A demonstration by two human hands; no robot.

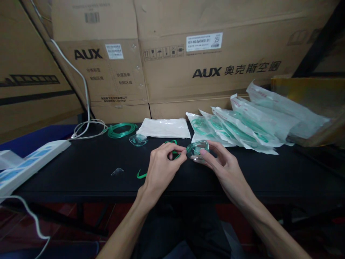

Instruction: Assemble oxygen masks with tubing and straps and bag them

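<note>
A clear, green-tinted oxygen mask is held just above the black table by my right hand, thumb in front and fingers round its right side. At the mask's left edge, my left hand pinches a green elastic strap. One part of the strap shows behind the left fingers, and a free end hangs left of the wrist. Exactly how the strap meets the mask is hidden by the fingertips.
Behind lie coiled green tubing, a clear plastic piece and a white packet. Several bagged green-tubed sets overlap at right. A small clear piece and a power strip are left. Cardboard boxes wall the back.
</note>
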